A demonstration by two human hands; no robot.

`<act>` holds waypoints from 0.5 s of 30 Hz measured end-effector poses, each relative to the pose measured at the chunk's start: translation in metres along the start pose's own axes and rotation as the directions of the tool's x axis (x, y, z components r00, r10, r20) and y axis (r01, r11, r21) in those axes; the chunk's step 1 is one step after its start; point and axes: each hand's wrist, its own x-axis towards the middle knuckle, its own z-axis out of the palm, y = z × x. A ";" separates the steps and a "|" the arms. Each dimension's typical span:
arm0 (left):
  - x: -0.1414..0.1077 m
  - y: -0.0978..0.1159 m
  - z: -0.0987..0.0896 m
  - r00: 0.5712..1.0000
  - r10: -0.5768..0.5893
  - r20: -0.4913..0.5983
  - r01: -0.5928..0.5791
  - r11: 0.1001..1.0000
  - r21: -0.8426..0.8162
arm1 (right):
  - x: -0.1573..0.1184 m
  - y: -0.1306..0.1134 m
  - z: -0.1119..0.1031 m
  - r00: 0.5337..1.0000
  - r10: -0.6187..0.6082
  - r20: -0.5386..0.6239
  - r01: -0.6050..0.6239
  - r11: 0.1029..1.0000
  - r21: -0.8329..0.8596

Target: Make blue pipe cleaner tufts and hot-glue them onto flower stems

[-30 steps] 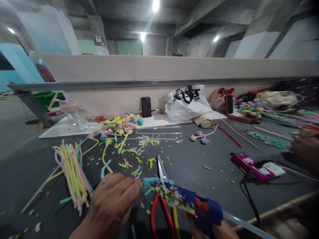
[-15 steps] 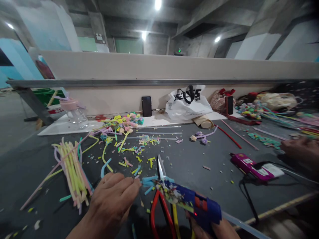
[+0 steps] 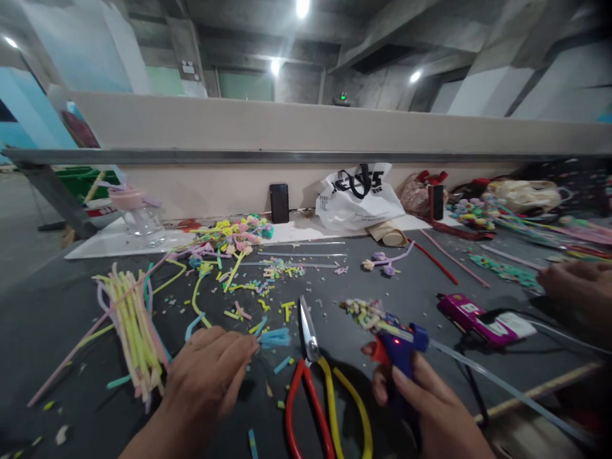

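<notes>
My left hand point(image 3: 208, 373) is closed, pinching a blue pipe cleaner piece point(image 3: 275, 337) whose short strands jut out past the fingertips. A bent blue end point(image 3: 194, 326) shows behind the knuckles. In my right hand point(image 3: 425, 398) is a blue hot glue gun point(image 3: 399, 347) with a lit red light, its nozzle crusted with coloured scraps and pointing left. A clear glue stick point(image 3: 502, 376) trails from its back. Between my hands lie red-handled and yellow-handled scissors point(image 3: 310, 347), blades pointing away. A bundle of yellow and pink pipe cleaners point(image 3: 136, 335) lies left of my left hand.
Cut bits and pipe cleaner flowers point(image 3: 239, 233) cover the table's middle and back. A purple flower stem point(image 3: 389, 258) lies farther right. Along the back stand a cup point(image 3: 138, 217), a phone point(image 3: 280, 204) and a white bag point(image 3: 358, 201). A magenta device point(image 3: 478, 319) with cables and another person's hand point(image 3: 576, 287) are at right.
The glue gun has moved right and up, away from the blue strands and off the scissors, which now show more fully. My left hand has shifted slightly left with the blue piece.
</notes>
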 end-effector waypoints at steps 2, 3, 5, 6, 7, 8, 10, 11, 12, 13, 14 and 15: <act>0.002 0.000 0.001 1.000 -0.015 -0.020 0.015 1.000 -0.008 | 0.010 -0.003 0.001 0.996 0.088 0.033 -0.091 0.989 0.115; 0.002 -0.001 0.001 0.999 -0.015 -0.031 0.015 1.000 -0.004 | 0.015 -0.003 0.001 0.993 0.113 0.046 -0.119 0.981 0.151; 0.002 -0.002 0.001 0.999 -0.003 -0.041 0.003 1.000 0.007 | 0.023 -0.002 -0.002 0.988 0.136 0.072 -0.149 0.966 0.210; 0.001 -0.004 0.002 0.999 0.000 -0.038 0.000 1.000 0.009 | 0.026 -0.001 -0.003 0.985 0.152 0.079 -0.167 0.956 0.241; 0.000 -0.005 0.002 1.000 0.002 -0.029 -0.001 1.000 0.009 | 0.029 -0.001 -0.004 0.982 0.175 0.076 -0.189 0.944 0.271; -0.001 -0.006 0.003 1.000 0.001 -0.023 -0.001 1.000 0.009 | 0.031 -0.001 -0.004 0.977 0.203 0.062 -0.213 0.932 0.293; -0.003 -0.007 0.006 1.000 -0.004 -0.024 0.004 1.000 0.011 | 0.035 -0.002 -0.003 0.966 0.257 0.020 -0.250 0.919 0.306; -0.004 -0.007 0.007 1.000 -0.001 -0.030 0.001 1.000 0.012 | 0.036 -0.003 -0.002 0.960 0.279 0.000 -0.266 0.916 0.300; -0.005 -0.007 0.009 0.999 0.006 -0.040 -0.006 1.000 0.012 | 0.038 -0.005 -0.001 0.953 0.303 -0.011 -0.288 0.915 0.282; -0.005 -0.007 0.010 0.999 0.019 -0.044 -0.019 1.000 0.008 | 0.040 -0.007 0.000 0.944 0.330 -0.013 -0.316 0.914 0.253; -0.006 -0.007 0.011 0.999 0.031 -0.045 -0.031 1.000 -0.002 | 0.041 -0.009 -0.001 0.935 0.355 -0.010 -0.345 0.914 0.216; -0.007 -0.007 0.012 0.998 0.039 -0.042 -0.040 0.999 -0.015 | 0.043 -0.011 -0.002 0.929 0.370 0.001 -0.365 0.915 0.175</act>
